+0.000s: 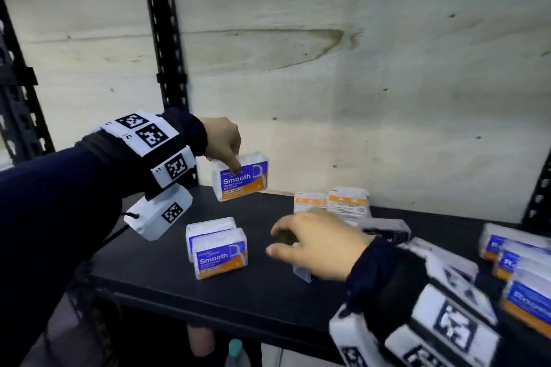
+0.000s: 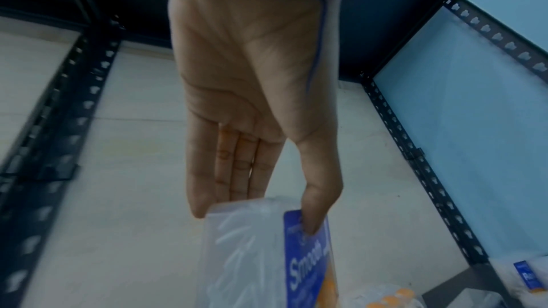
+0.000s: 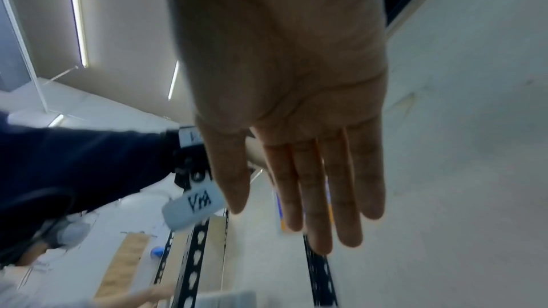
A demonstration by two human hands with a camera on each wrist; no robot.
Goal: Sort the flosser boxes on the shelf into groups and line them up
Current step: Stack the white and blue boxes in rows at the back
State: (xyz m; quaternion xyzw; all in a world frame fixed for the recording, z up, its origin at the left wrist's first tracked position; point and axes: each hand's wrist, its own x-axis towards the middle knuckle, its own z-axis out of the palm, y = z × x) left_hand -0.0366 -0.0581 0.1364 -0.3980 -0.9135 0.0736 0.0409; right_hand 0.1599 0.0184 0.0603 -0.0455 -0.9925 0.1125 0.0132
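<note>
— Under the right hand (image 1: 316,244), what's hidden?

— Only a pale corner of a small box (image 1: 303,273) peeks out below the palm; I can't read any label on it. Behind the knuckles a dark grey device (image 1: 384,229) is half covered too, and the row of blue-and-orange boxes (image 1: 518,265) at the right edge is blurred and cut off by the frame.

— And the boxes themselves?

— Squat, clear plastic cases, rounded at the corners, with pale flossers showing through the top and a glossy blue-and-orange label reading "Smooth". The shelf (image 1: 256,301) is matt black board on a perforated black steel frame, backed by a scuffed pale wall.

— Where's the one being handled?

— The raised box (image 1: 241,176) hangs above the back left of the shelf, tilted, pinched at its upper edge by the left hand (image 1: 224,140), thumb on the label and fingers behind. Two more Smooth boxes (image 1: 217,249) stand one behind the other below it, nearer the front edge.

— The right hand?

— Spread, palm down, fingers straight and relaxed, holding nothing, just right of that standing pair; two orange-topped boxes (image 1: 331,202) sit behind it
</note>
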